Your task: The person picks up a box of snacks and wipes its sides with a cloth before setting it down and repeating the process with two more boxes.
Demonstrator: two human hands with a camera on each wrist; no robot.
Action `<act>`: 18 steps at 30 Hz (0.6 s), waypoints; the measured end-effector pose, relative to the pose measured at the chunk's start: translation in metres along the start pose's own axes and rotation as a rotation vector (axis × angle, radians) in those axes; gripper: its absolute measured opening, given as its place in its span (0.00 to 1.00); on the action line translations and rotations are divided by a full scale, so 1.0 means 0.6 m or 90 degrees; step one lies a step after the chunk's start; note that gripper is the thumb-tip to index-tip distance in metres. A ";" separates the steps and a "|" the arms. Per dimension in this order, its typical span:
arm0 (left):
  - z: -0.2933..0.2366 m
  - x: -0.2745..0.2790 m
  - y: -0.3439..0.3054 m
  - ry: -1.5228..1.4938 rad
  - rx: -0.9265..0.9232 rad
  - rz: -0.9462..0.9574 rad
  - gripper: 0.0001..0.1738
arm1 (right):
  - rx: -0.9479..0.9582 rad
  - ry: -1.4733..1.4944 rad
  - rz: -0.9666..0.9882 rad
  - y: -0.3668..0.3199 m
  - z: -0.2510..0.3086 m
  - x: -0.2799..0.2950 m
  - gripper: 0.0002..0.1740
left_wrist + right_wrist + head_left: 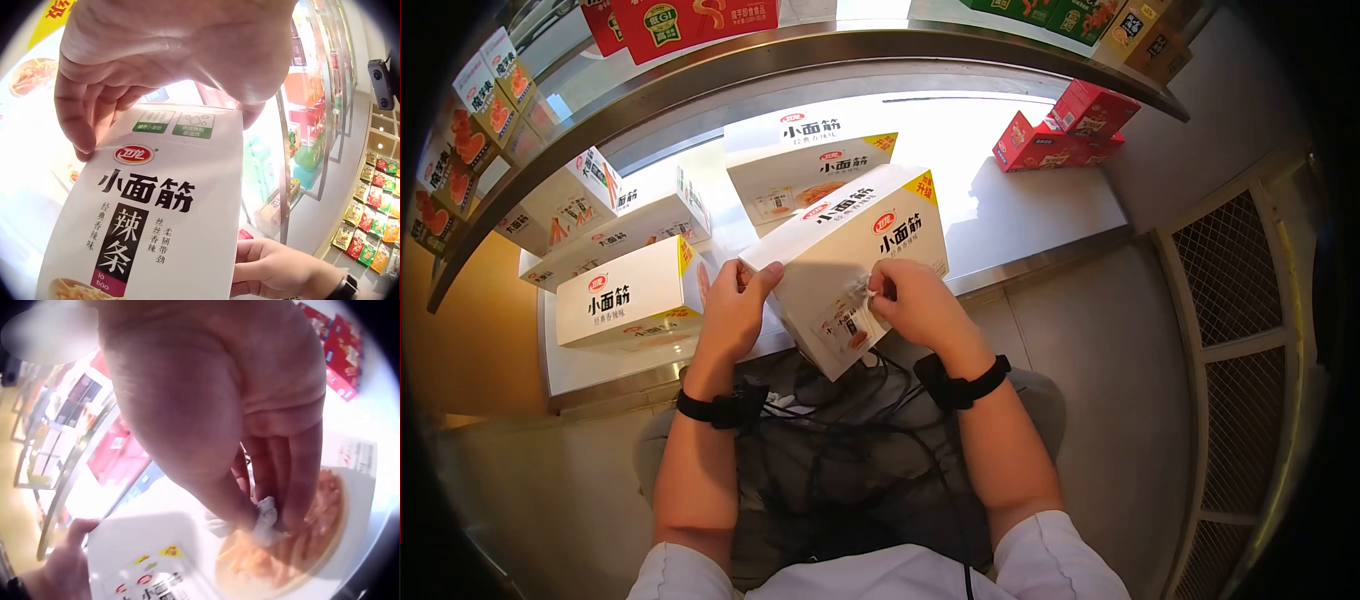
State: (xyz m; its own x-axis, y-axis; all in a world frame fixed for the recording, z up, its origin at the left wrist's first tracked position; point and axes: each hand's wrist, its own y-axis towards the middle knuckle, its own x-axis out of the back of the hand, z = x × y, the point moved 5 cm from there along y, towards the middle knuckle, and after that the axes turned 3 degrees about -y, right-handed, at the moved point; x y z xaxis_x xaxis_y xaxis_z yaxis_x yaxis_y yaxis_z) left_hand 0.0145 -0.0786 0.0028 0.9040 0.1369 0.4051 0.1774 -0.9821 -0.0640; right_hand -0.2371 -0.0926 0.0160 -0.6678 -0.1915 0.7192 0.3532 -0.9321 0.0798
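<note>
Head view: a held carton (850,260), white with printed faces, is kept tilted at the front edge of the metal shelf (1040,225), with its near lower corner hanging past that edge. The left side of the held carton is gripped by the left hand (735,310), with thumb and fingers curled round the edge. At the near face, the right hand (910,300) is closed in a pinch. A small scrap of clear tape (862,290) is caught between thumb and fingertips, against the printed panel.

Left wrist view: the left hand (175,56) is seen wrapped over the upper end of the held carton (162,206). The right hand (275,269) is seen at its lower right edge.

Right wrist view: the crumpled tape (265,519) is squeezed between the thumb and fingers of the right hand (219,406), just above the food picture printed on the held carton (325,550).

Behind the held carton, a second white carton (800,165) is set on the shelf. To the left of the held carton, further white cartons (630,300) are ranged close together. Well to the right of it and further back, red boxes (1060,135) are piled.
</note>
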 end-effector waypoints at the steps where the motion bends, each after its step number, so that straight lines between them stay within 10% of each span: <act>1: 0.000 0.000 -0.001 -0.005 0.001 -0.006 0.33 | -0.124 0.023 0.017 0.005 -0.030 0.014 0.08; 10: -0.013 0.007 -0.006 0.024 -0.026 0.020 0.34 | -0.407 -0.132 -0.230 0.023 -0.205 0.039 0.13; 18: -0.009 0.008 0.000 -0.032 0.077 0.018 0.43 | -0.216 -0.138 -0.011 0.015 -0.052 0.010 0.10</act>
State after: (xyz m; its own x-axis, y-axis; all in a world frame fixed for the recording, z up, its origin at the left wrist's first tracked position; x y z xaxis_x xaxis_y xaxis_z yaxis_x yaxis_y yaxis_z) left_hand 0.0167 -0.0787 0.0097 0.9270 0.1192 0.3556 0.1948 -0.9633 -0.1849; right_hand -0.2585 -0.1118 -0.0005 -0.5055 -0.1393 0.8515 0.0821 -0.9902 -0.1132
